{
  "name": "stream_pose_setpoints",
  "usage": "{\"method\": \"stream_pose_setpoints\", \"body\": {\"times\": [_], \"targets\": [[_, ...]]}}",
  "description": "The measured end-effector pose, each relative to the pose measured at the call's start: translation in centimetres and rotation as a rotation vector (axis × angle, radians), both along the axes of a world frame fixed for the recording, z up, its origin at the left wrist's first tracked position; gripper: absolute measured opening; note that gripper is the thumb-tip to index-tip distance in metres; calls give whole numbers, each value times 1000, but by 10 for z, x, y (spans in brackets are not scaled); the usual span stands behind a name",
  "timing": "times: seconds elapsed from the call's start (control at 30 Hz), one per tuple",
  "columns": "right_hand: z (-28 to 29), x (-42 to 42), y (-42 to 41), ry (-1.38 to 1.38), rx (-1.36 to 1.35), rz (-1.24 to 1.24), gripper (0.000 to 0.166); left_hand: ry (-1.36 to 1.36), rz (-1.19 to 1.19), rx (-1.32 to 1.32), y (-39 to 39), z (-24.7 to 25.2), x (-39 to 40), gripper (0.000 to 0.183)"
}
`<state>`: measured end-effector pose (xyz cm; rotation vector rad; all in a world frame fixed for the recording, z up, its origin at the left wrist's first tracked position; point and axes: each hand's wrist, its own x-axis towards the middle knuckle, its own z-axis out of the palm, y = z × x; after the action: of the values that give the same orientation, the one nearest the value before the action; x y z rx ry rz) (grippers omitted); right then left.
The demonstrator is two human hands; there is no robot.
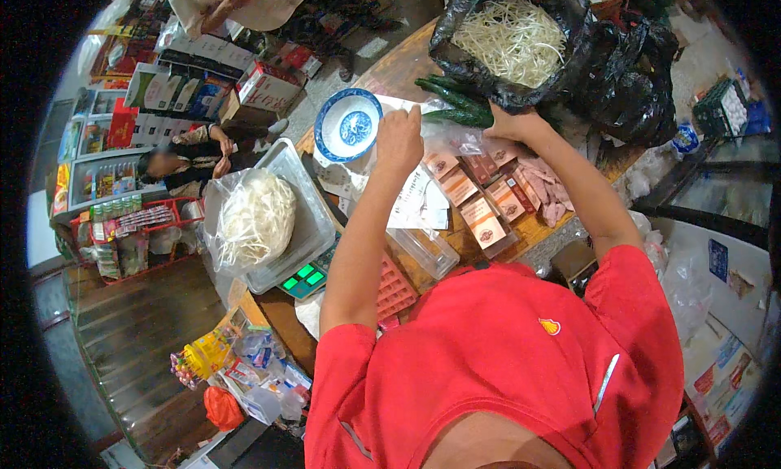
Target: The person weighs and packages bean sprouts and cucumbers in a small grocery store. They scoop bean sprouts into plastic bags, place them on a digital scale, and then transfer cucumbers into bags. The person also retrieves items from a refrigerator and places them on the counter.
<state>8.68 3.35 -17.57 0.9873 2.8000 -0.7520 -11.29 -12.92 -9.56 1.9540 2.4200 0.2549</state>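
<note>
My left hand (399,136) is curled into a fist just right of a blue-and-white bowl (348,126). A crumpled clear plastic bag (454,138) meets this fist and stretches towards my right hand (518,126). The right thumb points left; the other fingertips are partly hidden at the edge of a black plastic bag (448,26), so its grip is unclear. Bean sprouts (512,39) fill that black bag. Dark green cucumbers (454,106) lie between the hands, beyond the clear bag. Several small printed boxes (482,220) and handwritten papers (418,203) lie nearer my body.
Left, a metal tray (317,231) on a scale with a lit display (303,280) holds a clear bag of bean sprouts (259,219). A red plastic basket (393,289) is close to my body. Another black bag (631,81) stands right; a person (195,158) is at far left.
</note>
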Motion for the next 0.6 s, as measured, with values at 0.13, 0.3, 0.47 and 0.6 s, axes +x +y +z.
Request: {"method": "stream_pose_setpoints", "body": {"times": [0.13, 0.3, 0.47, 0.6], "targets": [[7, -2, 12, 113, -43, -33, 90, -285, 80, -75, -7, 1, 1, 17], [-14, -3, 1, 181, 136, 76, 83, -466, 121, 92, -37, 19, 7, 15], [-7, 6, -10, 77, 339, 166, 70, -521, 181, 14, -82, 31, 22, 14], [37, 25, -12, -116, 1, 3, 78, -689, 432, 326, -121, 19, -5, 17]]}}
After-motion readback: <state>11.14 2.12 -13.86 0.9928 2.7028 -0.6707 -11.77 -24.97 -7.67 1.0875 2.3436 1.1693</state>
